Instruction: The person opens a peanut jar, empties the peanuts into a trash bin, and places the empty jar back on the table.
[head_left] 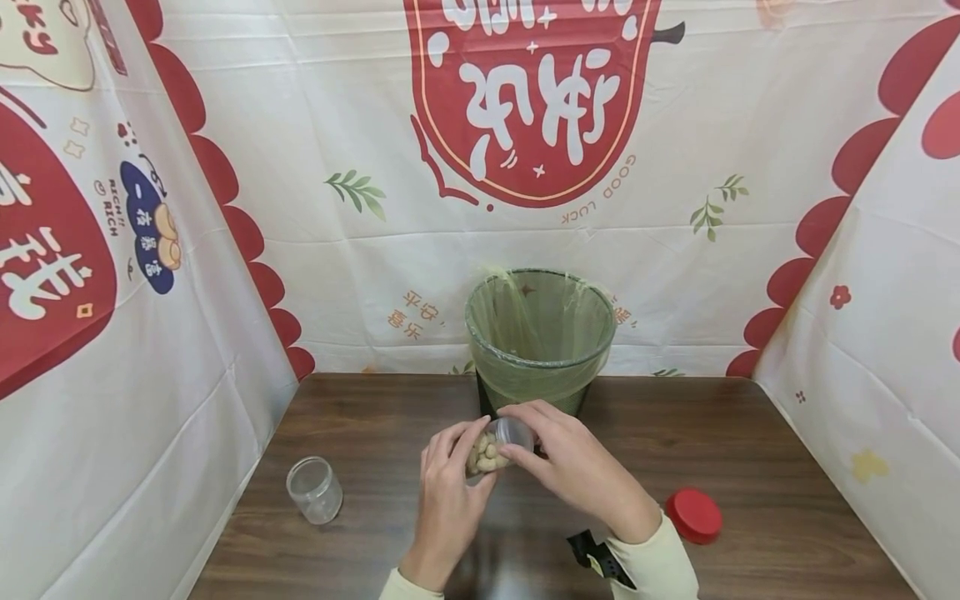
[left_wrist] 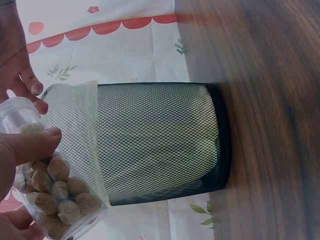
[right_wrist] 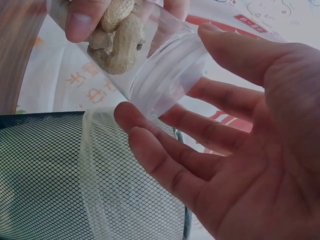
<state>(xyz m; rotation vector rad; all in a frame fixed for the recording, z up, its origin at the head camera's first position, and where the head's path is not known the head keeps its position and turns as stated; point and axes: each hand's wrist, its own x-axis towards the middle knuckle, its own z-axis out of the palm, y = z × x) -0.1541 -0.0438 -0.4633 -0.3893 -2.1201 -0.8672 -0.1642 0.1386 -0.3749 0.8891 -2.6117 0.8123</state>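
Observation:
A clear jar of peanuts in their shells [head_left: 487,451] is held tilted above the table, its mouth toward my right hand. My left hand [head_left: 452,492] grips the jar's body, thumb on one side and fingers on the other. My right hand [head_left: 573,457] curls its thumb and fingers round the jar's neck [right_wrist: 170,70]. Peanuts [left_wrist: 62,195] lie in the jar's lower part, seen through its wall. Just behind both hands stands a black mesh wastebasket [left_wrist: 160,145], lined with a thin yellowish bag [head_left: 534,379] folded over its rim.
On the wooden table [head_left: 360,417], a clear glass jar [head_left: 315,492] stands at the left. A round red lid [head_left: 694,515] lies at the right, near my right forearm. Printed white cloth [head_left: 337,275] hangs behind and at both sides.

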